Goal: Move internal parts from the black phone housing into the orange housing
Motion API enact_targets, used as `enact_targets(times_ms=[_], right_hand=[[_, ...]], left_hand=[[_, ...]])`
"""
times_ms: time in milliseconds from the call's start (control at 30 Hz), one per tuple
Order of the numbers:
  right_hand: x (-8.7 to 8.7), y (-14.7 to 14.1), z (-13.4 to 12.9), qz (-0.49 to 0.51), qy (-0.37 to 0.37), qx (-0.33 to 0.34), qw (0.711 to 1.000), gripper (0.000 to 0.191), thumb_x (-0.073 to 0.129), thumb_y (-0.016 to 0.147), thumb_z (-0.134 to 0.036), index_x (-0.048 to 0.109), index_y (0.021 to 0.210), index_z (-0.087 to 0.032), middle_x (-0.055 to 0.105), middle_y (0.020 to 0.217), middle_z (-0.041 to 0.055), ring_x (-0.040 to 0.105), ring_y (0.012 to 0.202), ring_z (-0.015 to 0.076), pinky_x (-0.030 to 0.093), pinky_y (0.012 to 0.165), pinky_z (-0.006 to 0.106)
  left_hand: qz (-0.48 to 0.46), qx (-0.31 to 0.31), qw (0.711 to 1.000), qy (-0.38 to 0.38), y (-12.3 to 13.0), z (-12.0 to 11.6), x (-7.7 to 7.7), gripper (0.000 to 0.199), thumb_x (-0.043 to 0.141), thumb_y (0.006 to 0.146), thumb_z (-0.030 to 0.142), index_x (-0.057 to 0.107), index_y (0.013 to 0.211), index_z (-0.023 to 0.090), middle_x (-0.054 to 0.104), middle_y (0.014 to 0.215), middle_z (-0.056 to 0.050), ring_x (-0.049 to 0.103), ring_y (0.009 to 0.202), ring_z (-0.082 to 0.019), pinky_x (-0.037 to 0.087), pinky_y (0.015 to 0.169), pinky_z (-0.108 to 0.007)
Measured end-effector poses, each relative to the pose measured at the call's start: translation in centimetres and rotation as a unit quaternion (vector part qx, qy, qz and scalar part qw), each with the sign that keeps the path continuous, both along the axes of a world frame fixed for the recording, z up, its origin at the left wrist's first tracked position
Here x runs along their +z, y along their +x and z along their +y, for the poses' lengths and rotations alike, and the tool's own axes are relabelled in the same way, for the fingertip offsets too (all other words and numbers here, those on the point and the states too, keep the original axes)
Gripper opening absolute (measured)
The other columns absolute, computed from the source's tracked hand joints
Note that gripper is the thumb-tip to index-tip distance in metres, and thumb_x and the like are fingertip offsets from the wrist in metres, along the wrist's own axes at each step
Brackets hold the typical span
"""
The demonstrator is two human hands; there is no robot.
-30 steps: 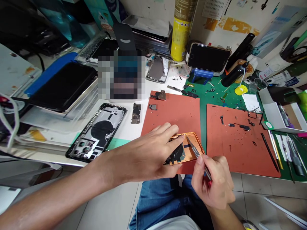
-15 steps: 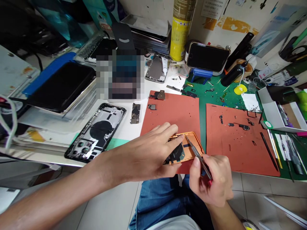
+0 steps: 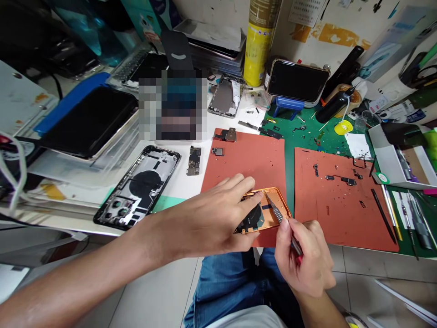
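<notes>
My left hand point(image 3: 227, 212) is wrapped around an orange phone housing point(image 3: 275, 209), its fingers over the far rim and thumb at the near edge. The housing's inside faces up, with a dark round pad point(image 3: 254, 216) partly under my fingers. My right hand point(image 3: 303, 257) is closed on a slim pointed metal tool point(image 3: 276, 211) with a textured grip and a red part near its rear. The tool's tip points into the housing by its far inner edge, close to my left fingertips. Whether it touches the housing I cannot tell.
A black-rimmed phone housing point(image 3: 139, 184) and a circuit board point(image 3: 194, 160) lie to the left. Small parts lie on the red mats point(image 3: 252, 159). Tools, including a black stick point(image 3: 383, 216), line the right side. A phone point(image 3: 297, 81) stands behind on a blue stand.
My right hand has shifted slightly to the right and its grip on the tool has moved a little. My left hand and the orange housing stay nearly the same.
</notes>
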State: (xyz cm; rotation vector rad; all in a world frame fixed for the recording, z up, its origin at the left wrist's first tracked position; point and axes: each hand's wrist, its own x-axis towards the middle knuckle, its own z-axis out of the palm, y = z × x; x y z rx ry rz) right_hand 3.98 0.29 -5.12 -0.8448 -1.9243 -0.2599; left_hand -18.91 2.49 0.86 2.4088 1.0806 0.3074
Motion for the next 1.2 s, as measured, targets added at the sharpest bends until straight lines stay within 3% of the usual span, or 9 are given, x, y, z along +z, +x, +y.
enact_targets(times_ms=[200,400,567,700,867,1200], right_hand=[[0.52,-0.1,-0.04,-0.013,-0.014,-0.007,1.0,0.039,0.075,0.089,0.004,0.068,0.125,-0.008,0.07,0.079,0.0084,0.06,0.069,0.0198,0.049,0.059,0.034],[0.36,-0.1,-0.03,0.0,-0.005,-0.016,1.0,0.045,0.08,0.088,0.003,0.067,0.131,-0.004,0.07,0.075,0.007,0.055,0.062,0.0176,0.043,0.055,0.034],[0.34,-0.23,-0.08,-0.002,-0.016,-0.022,1.0,0.04,0.075,0.092,0.001,0.066,0.13,-0.009,0.07,0.08,0.0073,0.061,0.066,0.0198,0.049,0.058,0.034],[0.36,-0.44,-0.1,0.01,-0.007,-0.028,1.0,0.04,0.075,0.091,0.003,0.067,0.129,-0.008,0.068,0.077,0.0055,0.055,0.061,0.0164,0.044,0.055,0.032],[0.4,-0.54,-0.14,0.006,-0.015,-0.026,1.0,0.036,0.075,0.091,0.003,0.068,0.125,-0.007,0.069,0.078,0.0076,0.06,0.067,0.0192,0.048,0.059,0.034],[-0.36,-0.17,-0.21,0.012,-0.018,-0.042,0.999,0.049,0.084,0.089,-0.002,0.066,0.132,-0.014,0.071,0.076,0.0024,0.058,0.057,0.0153,0.045,0.053,0.032]], left_hand=[[0.002,0.001,1.0,-0.009,-0.02,0.02,0.09,0.024,0.068,0.101,0.027,0.065,0.121,0.015,0.052,0.109,-0.008,0.052,0.098,-0.029,0.048,0.085,-0.043],[-0.001,-0.004,1.0,-0.001,-0.06,0.07,0.16,0.019,0.066,0.102,0.027,0.066,0.118,0.017,0.053,0.109,-0.009,0.053,0.1,-0.029,0.047,0.086,-0.042],[-0.002,0.003,1.0,-0.012,-0.03,0.11,0.17,0.021,0.067,0.1,0.025,0.066,0.119,0.015,0.052,0.106,-0.008,0.053,0.096,-0.028,0.047,0.083,-0.04],[-0.004,0.002,1.0,-0.014,-0.02,0.1,0.19,0.021,0.065,0.103,0.029,0.065,0.119,0.015,0.053,0.109,-0.009,0.052,0.098,-0.028,0.046,0.085,-0.042],[0.0,0.002,1.0,-0.011,-0.02,0.18,0.24,0.022,0.068,0.101,0.027,0.065,0.119,0.015,0.053,0.108,-0.009,0.052,0.098,-0.029,0.046,0.085,-0.041],[-0.006,0.007,1.0,-0.005,0.08,0.2,0.4,0.024,0.072,0.098,0.024,0.066,0.12,0.017,0.056,0.11,-0.009,0.057,0.1,-0.029,0.049,0.086,-0.039]])
